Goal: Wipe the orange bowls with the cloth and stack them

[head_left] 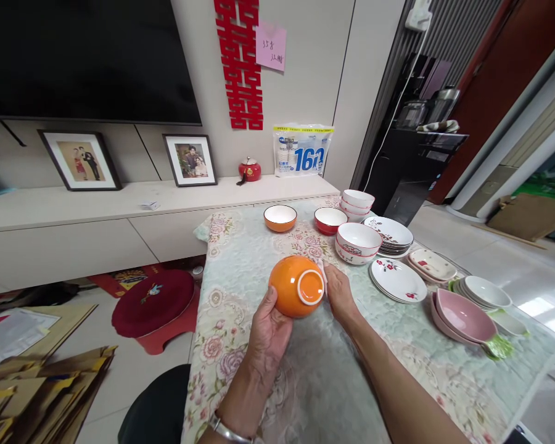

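An orange bowl (289,287) is held tilted above the table, its white-ringed base facing me. My left hand (272,327) grips it from the lower left, thumb on the outer side and fingers hidden beneath. At the bowl's right edge, my right hand (337,293) is closed on a pale pinkish cloth (322,271), which touches the bowl. Only a small part of the cloth shows. Beyond my hands stand another orange bowl (280,221) with a white inside and a red bowl (329,222), both upright.
White bowls (358,243) are stacked to the right, near stacked plates (398,280), pink bowls (465,317) and a rectangular dish (432,266). A floral cloth covers the table (240,283). Left of it stands a red stool (160,308); a cabinet (176,200) runs behind.
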Tool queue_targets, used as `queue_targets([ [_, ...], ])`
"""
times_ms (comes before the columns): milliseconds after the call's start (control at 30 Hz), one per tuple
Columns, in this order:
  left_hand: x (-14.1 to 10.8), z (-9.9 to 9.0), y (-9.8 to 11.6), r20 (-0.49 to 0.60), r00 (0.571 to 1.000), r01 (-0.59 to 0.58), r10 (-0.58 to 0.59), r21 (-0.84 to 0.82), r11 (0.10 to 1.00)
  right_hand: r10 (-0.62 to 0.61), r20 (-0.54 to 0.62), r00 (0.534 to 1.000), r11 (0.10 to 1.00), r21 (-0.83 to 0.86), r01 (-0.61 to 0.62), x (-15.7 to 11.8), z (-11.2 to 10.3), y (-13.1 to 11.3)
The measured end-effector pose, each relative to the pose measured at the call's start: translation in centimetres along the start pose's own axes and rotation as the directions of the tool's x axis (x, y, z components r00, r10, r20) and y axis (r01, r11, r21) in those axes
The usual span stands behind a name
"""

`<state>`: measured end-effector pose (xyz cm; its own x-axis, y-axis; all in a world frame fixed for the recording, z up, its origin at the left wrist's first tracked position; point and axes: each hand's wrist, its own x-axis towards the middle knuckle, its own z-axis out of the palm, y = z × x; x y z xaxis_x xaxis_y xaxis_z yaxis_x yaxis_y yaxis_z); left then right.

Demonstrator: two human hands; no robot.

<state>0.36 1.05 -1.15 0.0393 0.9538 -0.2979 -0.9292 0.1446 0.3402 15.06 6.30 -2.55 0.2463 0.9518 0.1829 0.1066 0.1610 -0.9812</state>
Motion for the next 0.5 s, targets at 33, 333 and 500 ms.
queue_targets([
  [33,0.0,0.2,0.1,-0.017,1.000,0.002,-0.002,-0.013,1.000,-0.018,-0.008,1.000,0.999,-0.033,0.018,0.1,-0.2,-0.2],
  [333,0.1,0.5,0.5,-0.021,0.999,0.041,-0.042,-0.029,0.999,-0.455,-0.043,0.889,0.864,-0.264,0.429,-1.8,-0.2,-3.0],
  [500,0.0,0.8,0.7,-0.027,0.998,0.048,-0.050,-0.054,0.997,-0.646,0.265,0.716,0.604,-0.395,0.692,-3.1,0.4,-4.6],
])
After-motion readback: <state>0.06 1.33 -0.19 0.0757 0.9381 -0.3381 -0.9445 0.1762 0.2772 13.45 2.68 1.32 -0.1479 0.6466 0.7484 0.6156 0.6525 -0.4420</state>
